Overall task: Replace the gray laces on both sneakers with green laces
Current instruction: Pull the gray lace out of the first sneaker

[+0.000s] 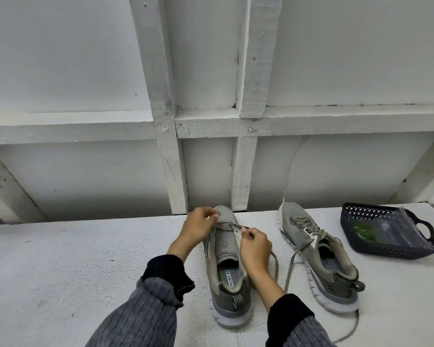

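Note:
Two grey sneakers stand on a white table (60, 259), toes pointing away from me. The left sneaker (227, 269) is between my hands, and most of its eyelets are bare. My left hand (198, 229) pinches the gray lace (232, 226) near the toe. My right hand (254, 246) pinches the same lace at the shoe's right side. The right sneaker (318, 254) keeps its own gray lace (292, 264), untied, with loose ends trailing toward me. Green laces (365, 232) lie inside a clear bag in a dark basket (386, 249) at the right.
A white wooden wall (211, 96) with beams rises directly behind the table's far edge. The basket sits close to the right sneaker. A loose lace end (353, 329) runs along the table near my right sleeve.

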The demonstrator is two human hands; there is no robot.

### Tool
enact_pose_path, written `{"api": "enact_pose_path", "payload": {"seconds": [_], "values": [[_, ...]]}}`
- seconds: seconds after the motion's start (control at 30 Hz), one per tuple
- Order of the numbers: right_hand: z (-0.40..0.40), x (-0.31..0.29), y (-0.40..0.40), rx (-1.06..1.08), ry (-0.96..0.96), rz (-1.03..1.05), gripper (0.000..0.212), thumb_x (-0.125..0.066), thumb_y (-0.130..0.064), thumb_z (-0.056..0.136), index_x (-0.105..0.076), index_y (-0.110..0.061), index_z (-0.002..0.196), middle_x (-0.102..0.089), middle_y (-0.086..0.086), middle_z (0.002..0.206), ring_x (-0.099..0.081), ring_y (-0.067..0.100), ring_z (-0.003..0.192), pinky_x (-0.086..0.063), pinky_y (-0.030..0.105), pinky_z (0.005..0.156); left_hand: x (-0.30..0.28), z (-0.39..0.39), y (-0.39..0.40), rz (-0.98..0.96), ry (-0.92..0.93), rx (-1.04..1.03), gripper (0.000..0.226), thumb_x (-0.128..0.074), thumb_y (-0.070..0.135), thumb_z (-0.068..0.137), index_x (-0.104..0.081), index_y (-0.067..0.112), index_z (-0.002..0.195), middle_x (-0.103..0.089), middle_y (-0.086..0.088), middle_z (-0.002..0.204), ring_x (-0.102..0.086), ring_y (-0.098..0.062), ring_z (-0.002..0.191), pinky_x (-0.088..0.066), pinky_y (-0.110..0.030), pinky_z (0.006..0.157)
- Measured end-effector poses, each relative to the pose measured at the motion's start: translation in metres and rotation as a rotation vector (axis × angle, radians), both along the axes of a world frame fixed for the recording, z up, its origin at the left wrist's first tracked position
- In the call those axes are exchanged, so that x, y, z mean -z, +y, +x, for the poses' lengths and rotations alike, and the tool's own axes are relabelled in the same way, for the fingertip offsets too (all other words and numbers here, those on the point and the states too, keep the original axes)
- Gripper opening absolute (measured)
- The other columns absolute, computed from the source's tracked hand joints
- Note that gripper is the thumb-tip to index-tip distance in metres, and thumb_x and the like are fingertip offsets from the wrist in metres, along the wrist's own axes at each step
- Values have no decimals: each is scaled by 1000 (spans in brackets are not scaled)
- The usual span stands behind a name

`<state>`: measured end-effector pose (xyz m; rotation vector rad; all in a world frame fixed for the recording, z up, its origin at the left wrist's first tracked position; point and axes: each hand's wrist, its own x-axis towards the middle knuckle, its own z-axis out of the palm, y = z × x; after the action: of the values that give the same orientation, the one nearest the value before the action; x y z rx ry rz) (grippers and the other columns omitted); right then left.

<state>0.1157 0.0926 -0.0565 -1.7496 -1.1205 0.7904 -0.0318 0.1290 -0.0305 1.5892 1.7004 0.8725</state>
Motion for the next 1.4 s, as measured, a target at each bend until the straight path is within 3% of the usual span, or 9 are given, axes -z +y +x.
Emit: {"api": "enact_pose_path", "payload": {"seconds": [0.17,0.4,0.5,0.67,0.8,0.93,1.0,1.2,1.4], "values": [[-1,1,1,-1,-9,-20,26,-56,-22,95,-70,-6,81,-69,14,81,-52,24,74,-30,28,63,-3,22,2,-126,437,77,17,-62,36,89,-69,31,103,-68,10,109,-54,-16,115,-31,-40,96],[-2,1,1,0,-5,-16,25,-56,-21,95,-71,-6,82,-69,14,83,-55,25,76,-31,27,64,-4,19,-2,-137,386,21,13,-61,39,90,-62,29,82,-65,10,92,-53,-15,103,-26,-43,95],[-1,1,0,-8,13,-5,26,-56,-20,95,-70,-5,80,-69,15,80,-55,25,75,-32,27,64,1,6,-5,-85,51,-111,17,-59,29,93,-60,25,77,-65,7,84,-58,-18,92,-38,-34,85],[-1,-3,-3,-17,3,-4,26,-55,-17,95,-66,-6,75,-67,10,77,-51,22,70,-27,27,60,-4,-14,-13,-14,-984,-463,28,-35,14,105,-53,8,84,-63,-5,81,-58,-13,67,-45,-25,69],[0,-7,-5,-25,1,9,27,-55,-16,96,-63,-7,72,-60,6,68,-47,11,59,-24,25,53,10,-43,-16,41,-1125,-750,32,-32,7,102,-43,8,71,-45,-8,70,-45,-16,62,-50,-33,75],[-1,-7,-5,-35,-12,11,29,-55,-18,96,-61,-7,70,-59,4,65,-47,5,59,-30,10,47,39,-61,-20,-98,-912,-821,26,-35,11,103,-48,5,81,-44,-8,70,-42,-16,60,-46,-28,62],[-1,-6,-5,-31,2,6,30,-55,-19,96,-62,-5,71,-62,7,66,-50,15,61,-33,20,50,51,-61,-21,-189,-735,-741,19,-43,15,102,-55,3,97,-54,-10,79,-50,-19,64,-48,-30,61],[-1,-5,-4,-16,3,-7,31,-55,-21,96,-62,-6,70,-62,8,66,-51,19,61,-31,29,52,38,-38,-23,-104,-116,-418,23,-57,17,94,-64,10,115,-64,-8,118,-56,-27,114,-42,-33,96],[-2,-5,-4,-4,3,-2,29,-55,-19,96,-65,-5,73,-60,6,66,-48,8,58,-28,21,47,-5,2,-11,-6,278,-163,23,-51,34,95,-68,29,111,-66,8,118,-54,-19,118,-31,-40,100]]}}
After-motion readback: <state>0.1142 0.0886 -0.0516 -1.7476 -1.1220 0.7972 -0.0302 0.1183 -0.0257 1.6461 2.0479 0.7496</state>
